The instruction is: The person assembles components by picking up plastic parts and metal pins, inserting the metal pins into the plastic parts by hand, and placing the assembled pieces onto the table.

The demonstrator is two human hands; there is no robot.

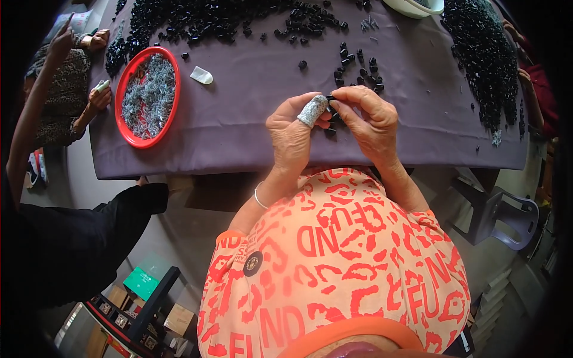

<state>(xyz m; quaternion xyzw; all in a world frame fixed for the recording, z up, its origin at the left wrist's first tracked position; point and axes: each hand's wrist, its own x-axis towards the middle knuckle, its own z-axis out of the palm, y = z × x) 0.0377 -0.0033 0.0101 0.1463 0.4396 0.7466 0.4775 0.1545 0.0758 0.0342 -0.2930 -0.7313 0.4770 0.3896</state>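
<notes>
My left hand [289, 132] and my right hand [375, 122] meet over the near part of the table. A pale grey wrap [313, 111] covers the thumb of my left hand. Between the fingertips of both hands is a small black part [331, 98], mostly covered by them. My right thumb and index finger pinch it, and the left fingers are curled against it. Another black piece [330, 131] shows just below the hands. Beyond them lies a loose group of black parts [362, 71].
A red oval tray [121, 122] of thin clear-grey pieces stands left, beside a white finger cover [202, 75]. Black parts [179, 21] are heaped at the back, more [483, 59] at right. A white bowl [418, 10] is far right. People's hands [100, 95] rest along the table's sides.
</notes>
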